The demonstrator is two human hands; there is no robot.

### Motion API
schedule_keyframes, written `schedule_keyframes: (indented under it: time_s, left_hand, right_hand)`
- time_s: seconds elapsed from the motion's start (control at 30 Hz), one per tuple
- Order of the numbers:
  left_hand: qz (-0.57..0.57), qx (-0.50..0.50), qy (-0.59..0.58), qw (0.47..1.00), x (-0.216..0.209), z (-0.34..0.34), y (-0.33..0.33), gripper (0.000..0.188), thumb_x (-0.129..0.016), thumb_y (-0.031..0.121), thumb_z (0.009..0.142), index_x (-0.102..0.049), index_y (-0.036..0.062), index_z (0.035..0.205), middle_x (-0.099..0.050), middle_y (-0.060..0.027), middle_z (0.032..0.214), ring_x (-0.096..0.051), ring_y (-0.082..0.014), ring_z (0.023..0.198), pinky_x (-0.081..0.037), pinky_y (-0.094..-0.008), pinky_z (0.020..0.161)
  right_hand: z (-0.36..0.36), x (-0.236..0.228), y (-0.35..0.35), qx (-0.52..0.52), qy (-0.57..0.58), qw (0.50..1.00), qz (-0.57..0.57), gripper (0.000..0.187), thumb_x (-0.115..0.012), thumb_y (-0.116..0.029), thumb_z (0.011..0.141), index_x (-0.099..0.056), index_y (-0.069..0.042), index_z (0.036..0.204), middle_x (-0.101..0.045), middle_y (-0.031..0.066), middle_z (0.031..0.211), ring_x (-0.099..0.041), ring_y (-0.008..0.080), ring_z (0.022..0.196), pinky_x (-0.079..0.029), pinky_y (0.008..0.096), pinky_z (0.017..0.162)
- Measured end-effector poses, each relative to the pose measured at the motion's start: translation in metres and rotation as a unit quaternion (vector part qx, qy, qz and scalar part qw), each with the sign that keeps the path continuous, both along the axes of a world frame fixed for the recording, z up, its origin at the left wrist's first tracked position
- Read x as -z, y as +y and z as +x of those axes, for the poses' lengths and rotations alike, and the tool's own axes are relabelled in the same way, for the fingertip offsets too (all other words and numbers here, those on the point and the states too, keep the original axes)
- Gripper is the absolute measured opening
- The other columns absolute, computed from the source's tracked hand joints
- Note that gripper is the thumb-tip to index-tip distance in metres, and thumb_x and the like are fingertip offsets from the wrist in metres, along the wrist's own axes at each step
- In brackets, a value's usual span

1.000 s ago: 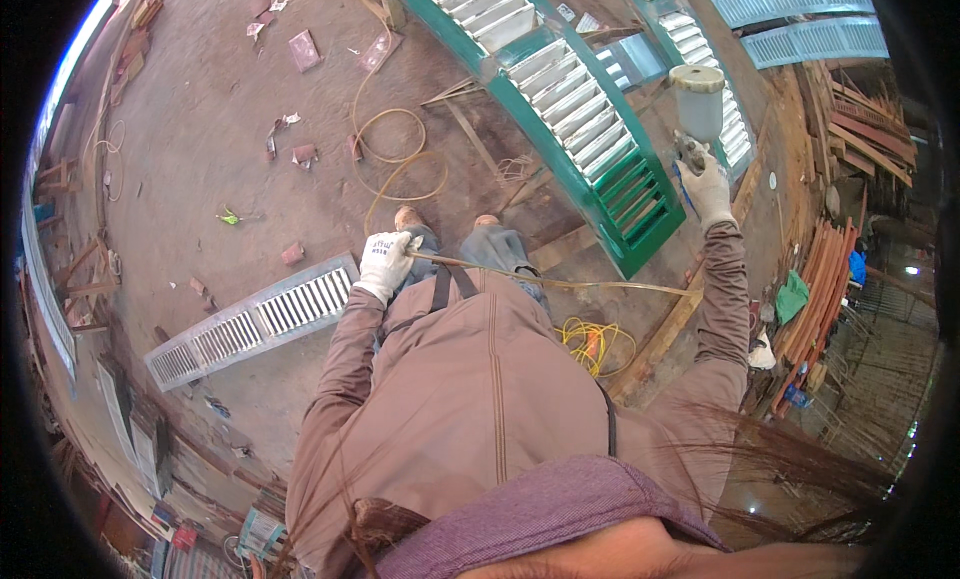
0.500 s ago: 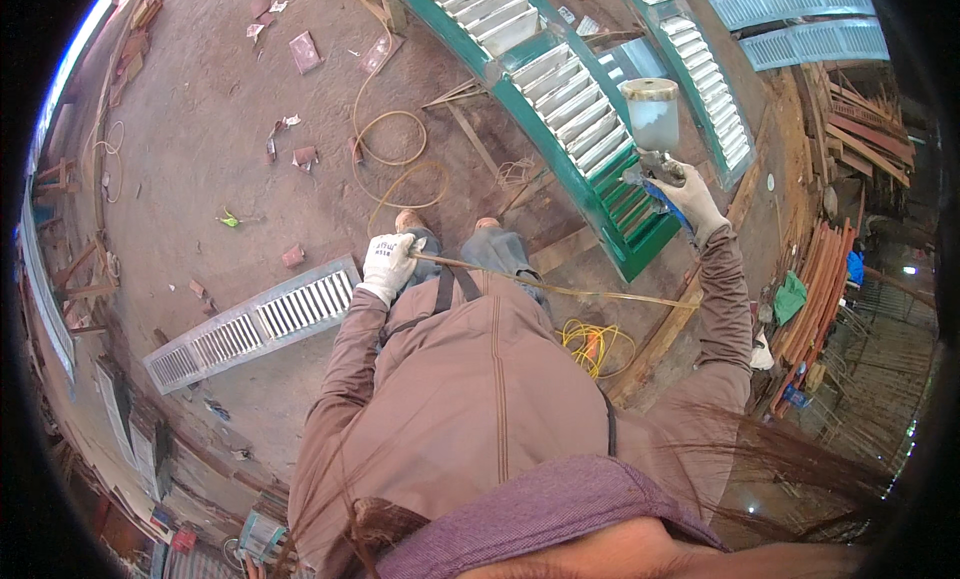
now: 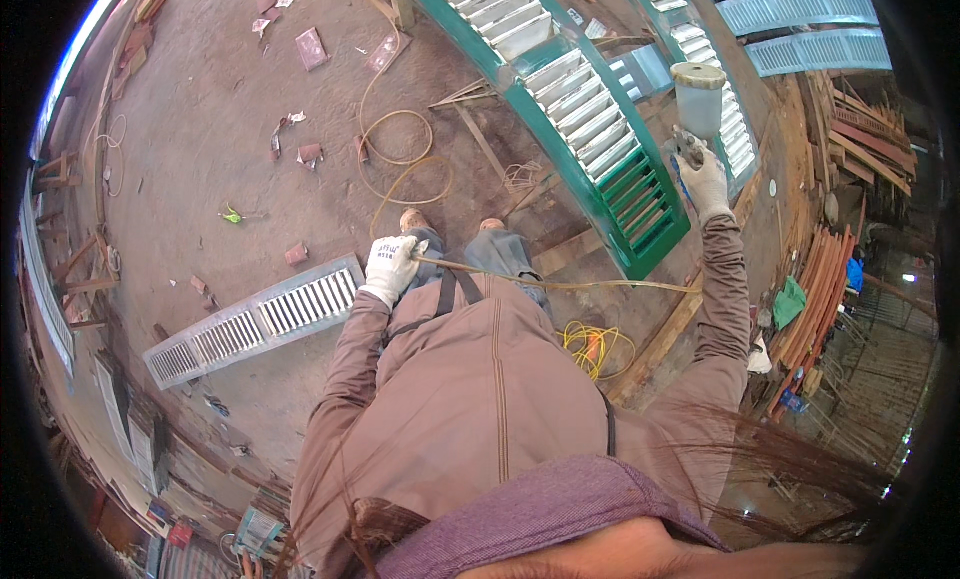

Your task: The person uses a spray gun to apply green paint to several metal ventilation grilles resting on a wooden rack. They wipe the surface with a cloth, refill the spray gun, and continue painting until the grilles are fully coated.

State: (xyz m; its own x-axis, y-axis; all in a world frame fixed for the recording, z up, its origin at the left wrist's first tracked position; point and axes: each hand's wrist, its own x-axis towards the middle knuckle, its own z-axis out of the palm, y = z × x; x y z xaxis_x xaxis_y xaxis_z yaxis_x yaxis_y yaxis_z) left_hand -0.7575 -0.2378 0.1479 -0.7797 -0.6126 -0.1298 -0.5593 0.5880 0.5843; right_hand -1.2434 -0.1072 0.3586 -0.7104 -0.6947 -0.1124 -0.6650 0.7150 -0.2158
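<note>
My gloved right hand [image 3: 706, 182] is closed around a paint spray gun [image 3: 688, 145] with a pale, translucent cup [image 3: 698, 104] on top. The gun is over the gap between two louvered shutters, just right of the nearer shutter's lower end. That shutter [image 3: 648, 247] has a green frame; its lowest slats are green, while those farther up are mostly white. The other green-edged shutter [image 3: 742, 151] has white slats. In my gloved left hand [image 3: 391, 267], closed at my waist, is a thin yellowish hose [image 3: 590, 285] that runs across my body to my right forearm.
An unpainted grey louvered shutter [image 3: 250, 329] lies on the floor at left. More hose [image 3: 430, 184] loops ahead of my feet. A yellow cord [image 3: 592, 345] is coiled near a timber beam [image 3: 655, 349]. Light-blue shutters [image 3: 815, 49] and stacked wood [image 3: 870, 144] are at far right.
My right hand has carried the spray gun rightward, from over the nearer shutter's green slats to past its edge. The left hand stays at my waist on the hose.
</note>
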Motion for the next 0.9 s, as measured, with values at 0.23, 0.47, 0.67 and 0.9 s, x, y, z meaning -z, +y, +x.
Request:
schedule_keyframes:
  time_s: [0.23,0.47,0.67,0.9]
  left_hand:
    - [0.002,0.010,0.019,1.000,0.005,0.003,-0.014,0.023,-0.061,0.025,0.087,-0.059,0.0085,0.071,-0.062,-0.0143,0.067,-0.062,-0.0347,0.068,-0.046,-0.0461,0.064]
    - [-0.002,0.034,0.018,0.999,0.003,0.008,-0.033,0.022,-0.062,0.026,0.087,-0.060,0.0095,0.072,-0.064,-0.0130,0.068,-0.063,-0.0332,0.069,-0.046,-0.0452,0.066]
    - [-0.013,0.021,0.045,0.999,0.000,0.027,-0.047,0.019,-0.062,0.023,0.084,-0.059,0.0071,0.073,-0.062,-0.0134,0.070,-0.062,-0.0348,0.071,-0.046,-0.0450,0.065]
    - [0.021,0.008,-0.009,1.000,0.003,0.039,-0.050,0.022,-0.061,0.022,0.086,-0.058,0.0060,0.071,-0.062,-0.0152,0.070,-0.062,-0.0354,0.073,-0.046,-0.0457,0.067]
  right_hand:
    - [0.032,-0.017,0.010,-0.028,-0.119,0.992,-0.007,0.045,-0.073,-0.019,0.083,-0.061,0.003,0.120,-0.068,0.0190,0.111,-0.066,0.0272,0.104,-0.050,0.0356,0.091]
    - [0.046,-0.024,-0.015,0.017,-0.213,0.977,-0.005,0.047,-0.074,-0.018,0.081,-0.061,0.002,0.122,-0.067,0.0178,0.115,-0.063,0.0246,0.110,-0.048,0.0341,0.095]
    - [0.018,0.007,-0.040,-0.009,-0.015,0.998,0.055,0.046,-0.073,-0.029,0.080,-0.064,-0.006,0.119,-0.067,0.0161,0.115,-0.063,0.0305,0.107,-0.048,0.0375,0.093]
    - [0.000,0.022,-0.050,0.009,0.065,0.995,0.068,0.046,-0.070,-0.028,0.081,-0.062,-0.012,0.124,-0.067,0.0146,0.113,-0.063,0.0297,0.108,-0.049,0.0378,0.091]
